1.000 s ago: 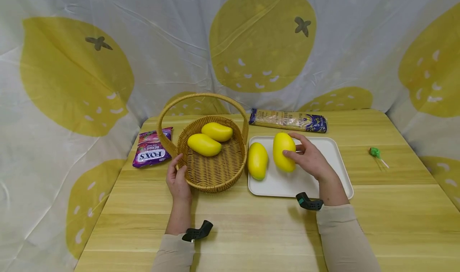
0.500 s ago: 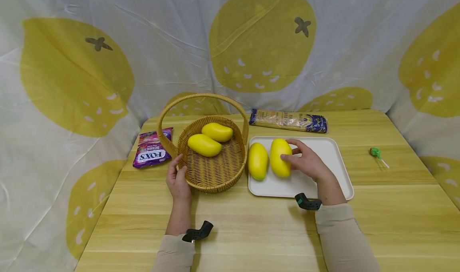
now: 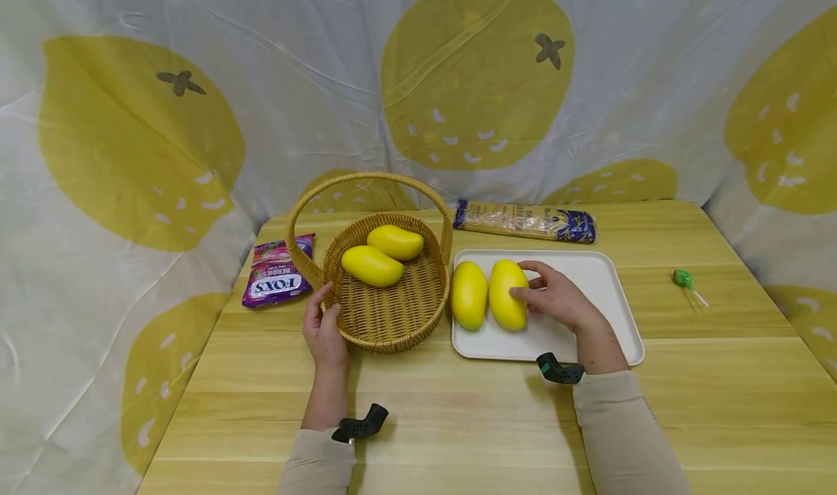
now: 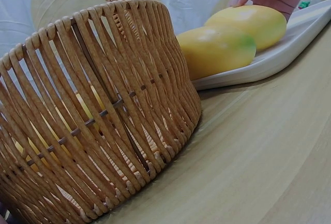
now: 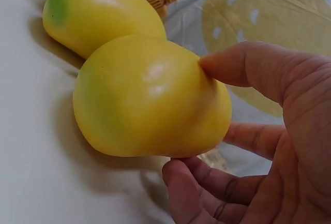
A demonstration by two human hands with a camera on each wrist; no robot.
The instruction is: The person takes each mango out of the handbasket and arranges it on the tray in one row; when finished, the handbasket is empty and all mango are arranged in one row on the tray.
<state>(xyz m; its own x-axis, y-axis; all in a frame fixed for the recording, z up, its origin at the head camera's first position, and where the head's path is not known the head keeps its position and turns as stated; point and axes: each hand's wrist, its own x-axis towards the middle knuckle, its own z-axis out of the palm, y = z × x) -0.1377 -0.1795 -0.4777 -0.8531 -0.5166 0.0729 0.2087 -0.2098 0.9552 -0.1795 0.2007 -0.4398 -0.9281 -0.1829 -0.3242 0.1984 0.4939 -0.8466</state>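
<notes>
Thumb and fingers of my right hand (image 3: 554,297) pinch a yellow mango (image 3: 508,295) low over the white tray; in the right wrist view its green-tinged end (image 5: 101,97) faces away from the palm. Close to its left, a second mango (image 3: 468,296) lies at the tray's left end. My left hand (image 3: 325,335) holds the left side of a round wicker basket (image 3: 392,342) with a tall handle, thumb at the rim; some of its fingers are hidden behind the wall. Inside the basket lie two mangoes, a front one (image 3: 372,266) and a rear one (image 3: 395,242).
The white tray (image 3: 588,328) stands just right of the basket. Behind it lies a long noodle packet (image 3: 523,220). A purple sweets bag (image 3: 277,271) is left of the basket, and a green lollipop (image 3: 683,280) lies far right. A lemon-print cloth (image 3: 314,102) hangs behind the table.
My right hand has brought its mango left and toward me, lower over the tray, beside the other mango. My left hand and the basket have stayed put.
</notes>
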